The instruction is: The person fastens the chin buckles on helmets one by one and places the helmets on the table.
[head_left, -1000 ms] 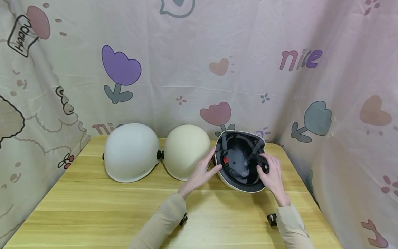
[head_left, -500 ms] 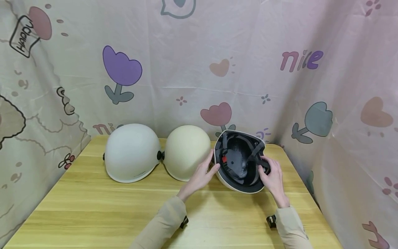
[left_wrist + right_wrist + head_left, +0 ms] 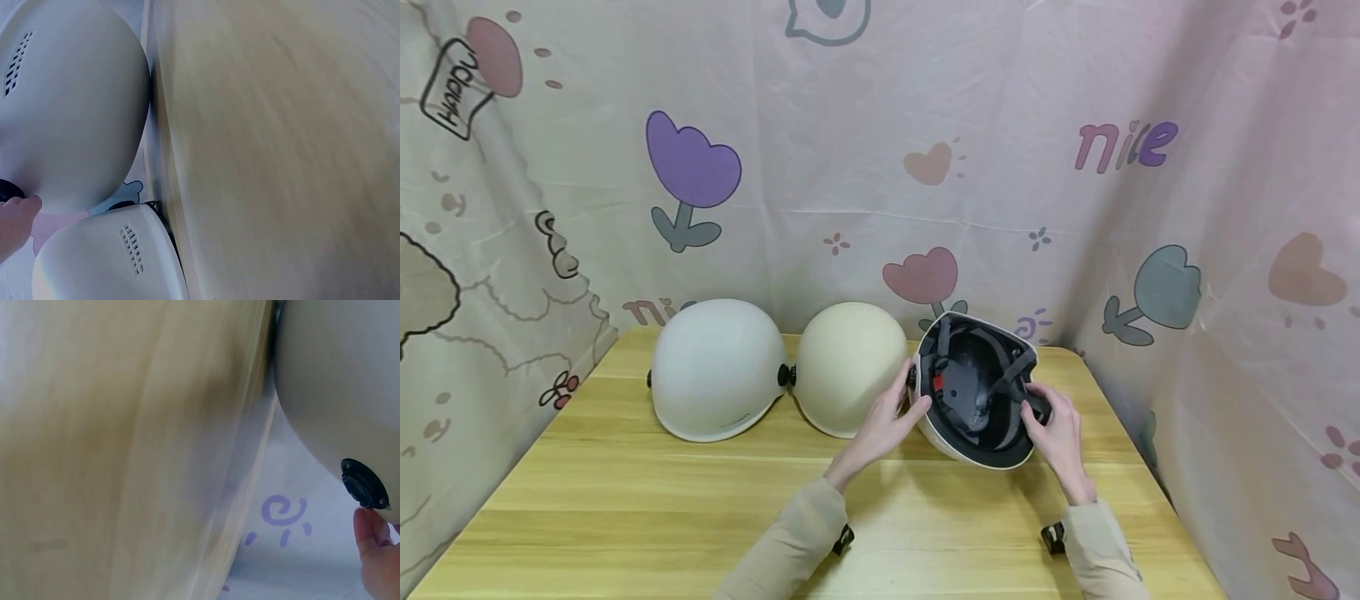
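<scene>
An off-white helmet [image 3: 942,437] is tipped in the head view, its black padded inside, grey straps and red buckle [image 3: 937,382] facing me. My left hand [image 3: 880,423] holds its left side, thumb at the rim and fingers by the side knob. On the other side my right hand [image 3: 1057,425] grips the rim, with the thumb at the inner edge. The right wrist view shows fingertips beside a black round knob [image 3: 364,484] on the shell. Vent holes mark the helmet's shell [image 3: 69,119] in the left wrist view.
A cream helmet [image 3: 848,367] stands dome up just left of my left hand. Farther left is a white helmet [image 3: 718,367], also dome up. All are on a wooden table [image 3: 647,517], with a printed curtain [image 3: 820,167] behind it.
The held helmet has turned slightly, its lower rim shifting a little down and left. My right hand has followed it slightly downward. The other two helmets stay put.
</scene>
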`<state>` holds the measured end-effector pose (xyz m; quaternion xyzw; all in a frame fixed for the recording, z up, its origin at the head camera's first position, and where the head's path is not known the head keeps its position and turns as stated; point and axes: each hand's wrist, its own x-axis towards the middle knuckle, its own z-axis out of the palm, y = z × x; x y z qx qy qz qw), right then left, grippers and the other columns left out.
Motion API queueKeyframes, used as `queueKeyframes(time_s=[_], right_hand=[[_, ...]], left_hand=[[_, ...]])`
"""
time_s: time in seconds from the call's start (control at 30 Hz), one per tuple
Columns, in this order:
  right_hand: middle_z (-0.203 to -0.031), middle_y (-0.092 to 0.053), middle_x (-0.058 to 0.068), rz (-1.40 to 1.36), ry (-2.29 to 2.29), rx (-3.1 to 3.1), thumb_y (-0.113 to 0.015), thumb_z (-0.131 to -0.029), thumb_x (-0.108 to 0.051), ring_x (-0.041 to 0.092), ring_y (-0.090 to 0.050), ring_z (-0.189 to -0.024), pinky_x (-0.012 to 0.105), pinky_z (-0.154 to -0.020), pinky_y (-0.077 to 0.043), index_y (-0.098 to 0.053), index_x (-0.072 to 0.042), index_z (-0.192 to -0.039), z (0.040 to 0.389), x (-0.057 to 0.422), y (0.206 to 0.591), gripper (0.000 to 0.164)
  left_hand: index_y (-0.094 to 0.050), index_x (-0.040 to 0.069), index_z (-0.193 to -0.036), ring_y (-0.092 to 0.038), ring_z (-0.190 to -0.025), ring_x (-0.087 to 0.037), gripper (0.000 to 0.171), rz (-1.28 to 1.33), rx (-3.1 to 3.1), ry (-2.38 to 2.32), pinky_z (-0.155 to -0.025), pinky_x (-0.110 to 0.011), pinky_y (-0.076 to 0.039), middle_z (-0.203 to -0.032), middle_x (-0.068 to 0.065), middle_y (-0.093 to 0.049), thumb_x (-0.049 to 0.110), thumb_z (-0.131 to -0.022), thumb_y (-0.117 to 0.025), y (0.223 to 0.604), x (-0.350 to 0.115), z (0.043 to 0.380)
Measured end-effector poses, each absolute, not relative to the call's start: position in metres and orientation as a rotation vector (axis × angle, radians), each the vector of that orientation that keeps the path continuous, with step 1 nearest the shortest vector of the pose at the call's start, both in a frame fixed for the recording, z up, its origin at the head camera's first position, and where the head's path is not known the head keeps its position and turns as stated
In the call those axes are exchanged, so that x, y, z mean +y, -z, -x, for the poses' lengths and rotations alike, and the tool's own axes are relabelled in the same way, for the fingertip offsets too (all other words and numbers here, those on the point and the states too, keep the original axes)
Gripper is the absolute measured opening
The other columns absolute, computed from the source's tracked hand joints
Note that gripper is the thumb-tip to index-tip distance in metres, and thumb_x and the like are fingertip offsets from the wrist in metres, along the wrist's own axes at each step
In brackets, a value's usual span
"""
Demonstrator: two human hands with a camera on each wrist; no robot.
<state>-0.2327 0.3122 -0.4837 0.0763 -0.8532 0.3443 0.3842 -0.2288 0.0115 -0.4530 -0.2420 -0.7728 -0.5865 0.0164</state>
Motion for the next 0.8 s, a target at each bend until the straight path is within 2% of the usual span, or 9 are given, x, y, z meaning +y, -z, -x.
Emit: queueKeyframes(time_s=[0.2,0.43,0.53,0.67,0.8], right_hand=[[-0.100,-0.075,0.022,-0.193,-0.911,-2.168,-0.073,-0.080,0.003,0.038,-0.066,-0.091,0.030,-0.083,-0.041,-0.073,0.001,-0.106,0.231,0.309,0.484,0.026],[-0.093,-0.078,0.016,-0.194,-0.910,-2.157,-0.075,-0.079,0.003,0.030,-0.072,-0.078,0.011,-0.077,-0.042,-0.074,0.000,-0.102,0.232,0.307,0.486,0.023],[-0.093,-0.078,0.015,-0.182,-0.934,-2.192,-0.075,-0.080,0.002,0.016,-0.072,-0.075,0.008,-0.074,-0.042,-0.074,-0.001,-0.102,0.232,0.307,0.488,0.022],[-0.096,-0.079,0.015,-0.174,-0.987,-2.280,-0.074,-0.083,0.001,-0.006,-0.065,-0.076,0.010,-0.070,-0.047,-0.074,-0.001,-0.104,0.233,0.308,0.490,0.022],[-0.096,-0.078,0.019,-0.230,-1.093,-2.346,-0.071,-0.085,0.003,-0.017,-0.060,-0.079,0.007,-0.071,-0.050,-0.072,0.003,-0.107,0.233,0.309,0.490,0.021]], left_hand=[[-0.011,0.010,-0.163,-0.030,-0.151,-0.034,0.083,0.758,-2.356,1.872,-0.121,-0.048,-0.032,-0.168,-0.018,-0.019,0.031,-0.100,-0.061,0.453,0.012,0.228],[-0.017,0.012,-0.162,-0.030,-0.152,-0.033,0.086,0.773,-2.268,1.897,-0.122,-0.050,-0.029,-0.168,-0.013,-0.022,0.030,-0.096,-0.068,0.449,0.014,0.226],[-0.018,0.012,-0.162,-0.027,-0.153,-0.031,0.087,0.766,-2.261,1.882,-0.123,-0.051,-0.027,-0.168,-0.012,-0.022,0.030,-0.095,-0.070,0.447,0.015,0.225],[-0.021,0.016,-0.162,-0.023,-0.155,-0.026,0.087,0.739,-2.280,1.845,-0.124,-0.053,-0.026,-0.169,-0.008,-0.021,0.033,-0.093,-0.072,0.443,0.017,0.223],[-0.026,0.020,-0.161,-0.024,-0.155,-0.024,0.084,0.727,-2.286,1.810,-0.124,-0.055,-0.025,-0.168,-0.004,-0.025,0.034,-0.092,-0.072,0.437,0.019,0.221]])
